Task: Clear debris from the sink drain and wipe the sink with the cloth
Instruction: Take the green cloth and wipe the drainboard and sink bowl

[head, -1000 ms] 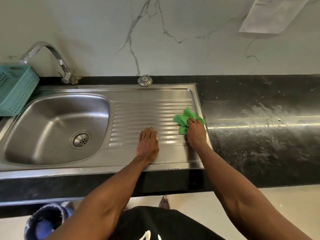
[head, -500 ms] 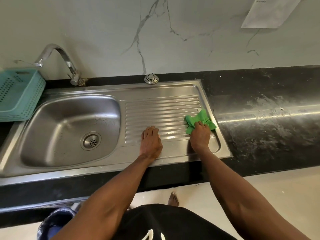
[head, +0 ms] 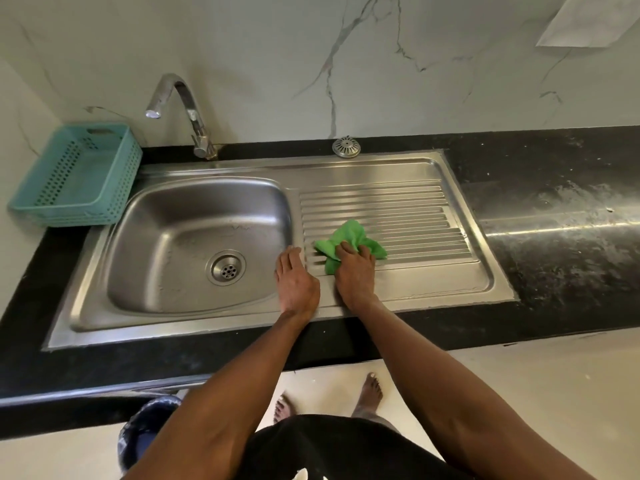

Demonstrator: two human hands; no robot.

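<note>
A black stone counter [head: 554,271] spans the frame, and a stainless steel sink [head: 104,323] with a ribbed drainboard is set into it. Both bare forearms reach up from the bottom edge to the frame's centre. The left hand [head: 296,284] lies flat, fingers straight, on the strip between basin and drainboard. Just beside it, the right hand [head: 355,275] presses down with curled fingers gripping a crumpled green cloth [head: 349,237], which bunches out above the fingertips on the ribs. The round drain strainer [head: 225,267] sits left of centre in the basin.
</note>
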